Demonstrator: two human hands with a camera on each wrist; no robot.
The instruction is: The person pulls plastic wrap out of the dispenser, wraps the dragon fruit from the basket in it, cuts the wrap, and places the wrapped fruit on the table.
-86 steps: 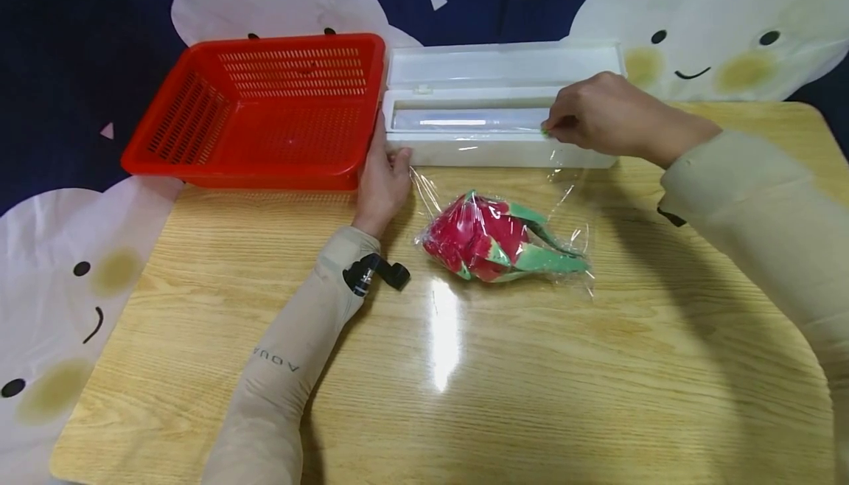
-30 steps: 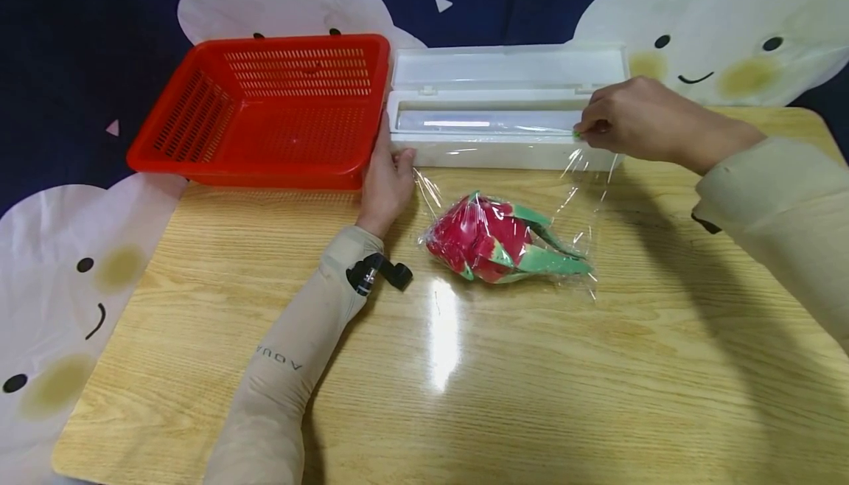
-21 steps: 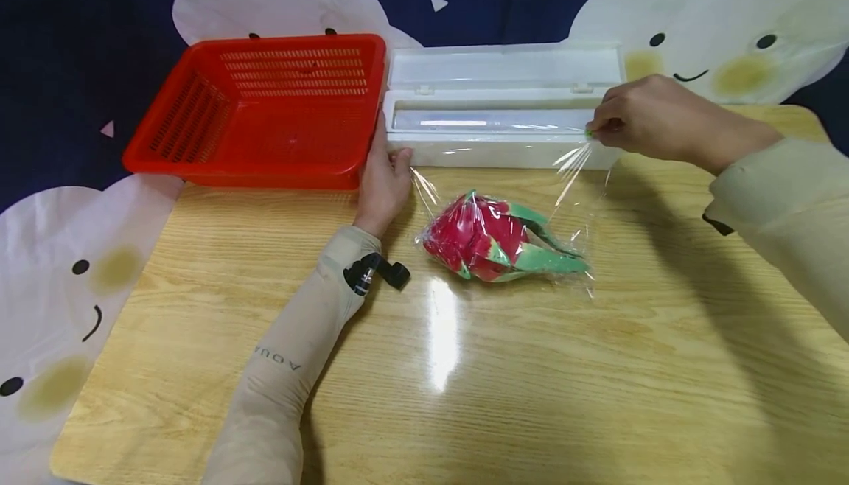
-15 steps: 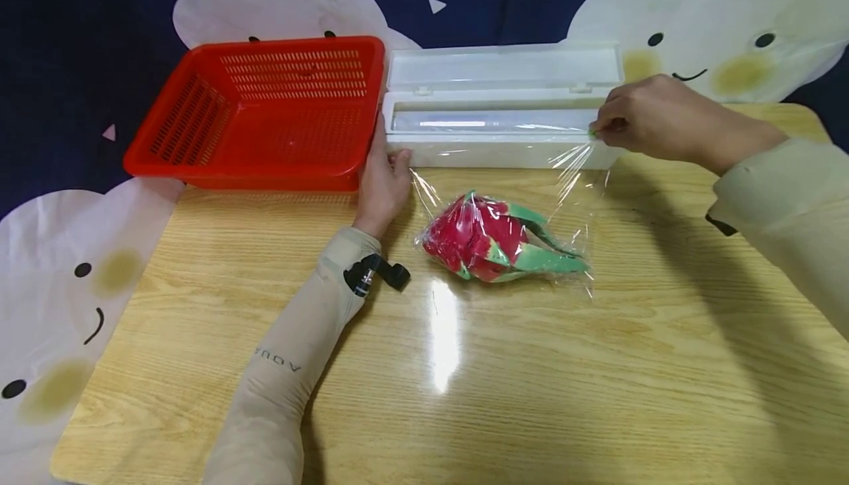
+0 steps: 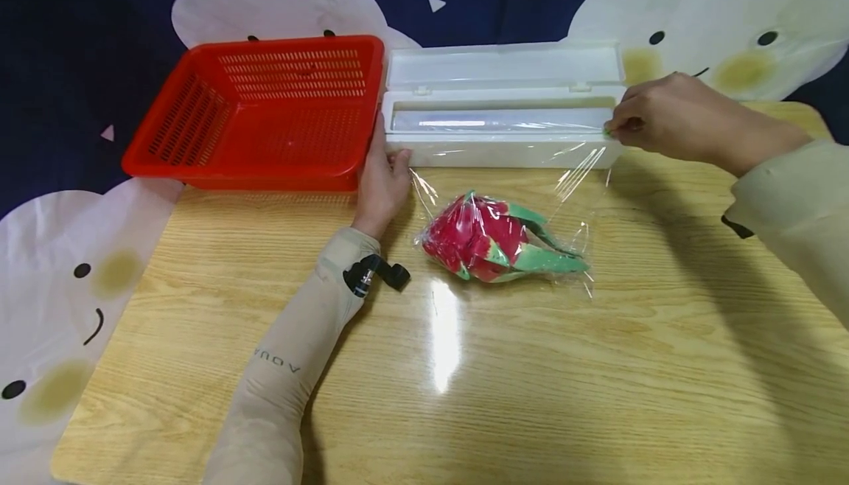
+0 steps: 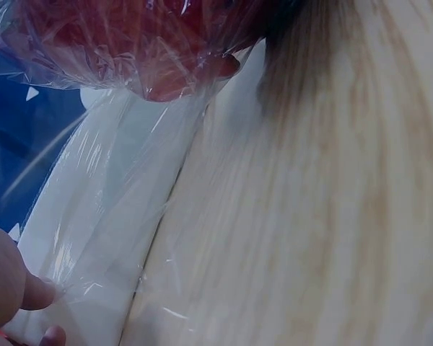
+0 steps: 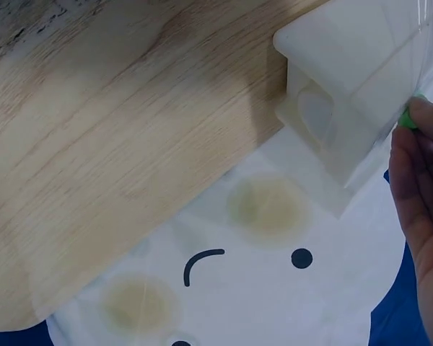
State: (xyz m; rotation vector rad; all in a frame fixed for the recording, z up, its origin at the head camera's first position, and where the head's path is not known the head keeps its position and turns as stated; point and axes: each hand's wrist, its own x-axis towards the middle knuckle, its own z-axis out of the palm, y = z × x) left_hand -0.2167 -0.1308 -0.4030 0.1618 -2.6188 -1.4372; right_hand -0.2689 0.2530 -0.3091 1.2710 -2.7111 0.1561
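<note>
A white cling film dispenser (image 5: 504, 152) lies with its lid up at the back of the table, a roll of film (image 5: 491, 119) inside. My left hand (image 5: 383, 186) holds its left end, thumb at the front and the other fingers behind, partly hidden. Near the right end, my right hand (image 5: 657, 120) pinches the small green slide cutter (image 7: 409, 117) on the dispenser's front edge. Clear film (image 5: 578, 175) stretches from that edge down to a red dragon fruit (image 5: 474, 238) with green tips, wrapped in the film on the table.
A red plastic basket (image 5: 265, 179) stands left of the dispenser, close against my left hand. The wooden table (image 5: 530, 389) reaches towards me, and a dark blue cloth with white cloud faces (image 5: 690, 21) hangs behind it.
My right hand has slid the green cutter rightward along the dispenser's edge, from past its middle to near the right end. The left hand and the dragon fruit have stayed in place.
</note>
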